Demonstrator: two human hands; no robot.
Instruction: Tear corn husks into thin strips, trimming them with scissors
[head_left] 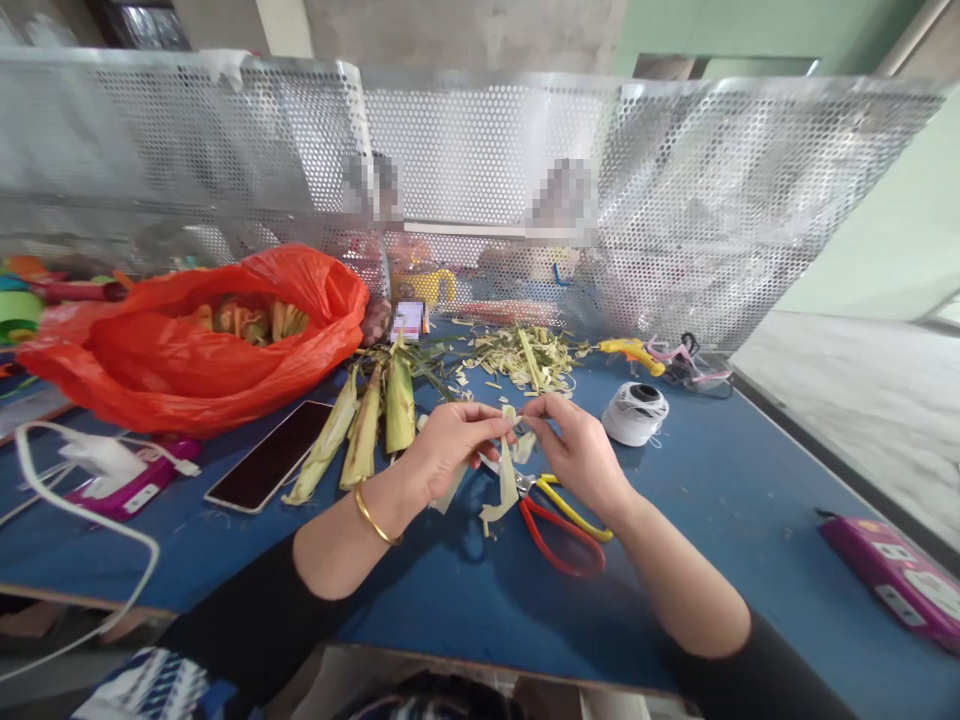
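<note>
My left hand [459,440] pinches a pale strip that looks like corn husk [508,475], its loose end hanging towards the table. From the other side, my right hand [571,448] has thumb and forefinger closed on the strip's top, close to the left fingertips. Another pale piece dangles under my left hand. Below the hands lie scissors with one red and one yellow handle [566,570], their blades partly hidden by the husk. Three green-yellow husk bundles, one of them an upright-pointing sheath [400,405], lie left of my hands. A spool of white thread [635,416] stands to the right.
A red plastic bag [300,375] with yellowish pieces inside fills the left. Near it are a dark-screened phone [270,457] and a purple power strip [135,485] with white cables. Husk scraps [525,358] and a yellow glue gun [632,353] lie before a perforated metal screen [465,150].
</note>
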